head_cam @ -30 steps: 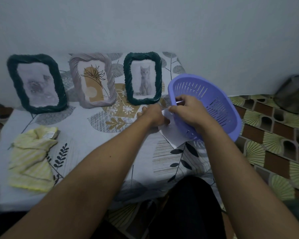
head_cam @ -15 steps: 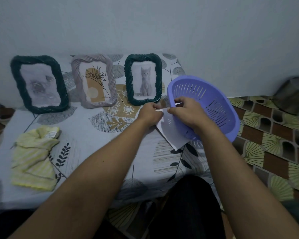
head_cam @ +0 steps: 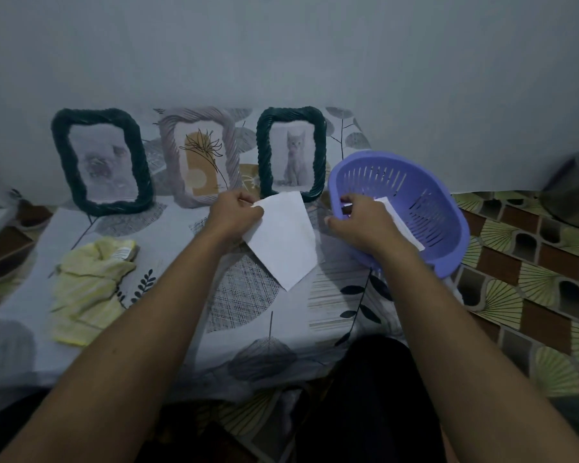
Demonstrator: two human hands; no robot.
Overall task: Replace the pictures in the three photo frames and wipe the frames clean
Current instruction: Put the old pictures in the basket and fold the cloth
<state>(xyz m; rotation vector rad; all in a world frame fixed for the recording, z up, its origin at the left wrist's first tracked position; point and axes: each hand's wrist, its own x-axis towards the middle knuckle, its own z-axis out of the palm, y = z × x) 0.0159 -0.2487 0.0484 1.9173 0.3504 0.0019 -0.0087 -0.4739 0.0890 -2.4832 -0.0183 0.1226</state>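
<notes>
While the left hand point(head_cam: 236, 212) is pinching a white sheet point(head_cam: 284, 238) by its top corner, letting it hang point-down over the surface point(head_cam: 248, 329), the right hand point(head_cam: 358, 222) is curling its fingers on a second sheet point(head_cam: 401, 222) at the rim of the purple basket point(head_cam: 462, 225). Just behind, the cat frame point(head_cam: 264, 155) is standing against the wall. Judging from this, keeping fingers on the edges and checking which side is printed is mattering most before opening any frame.

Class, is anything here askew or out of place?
The purple basket sits tilted on the right, its opening turned toward the person. The yellow cloth lies crumpled on the left. Nothing looks spilled or broken.
</notes>
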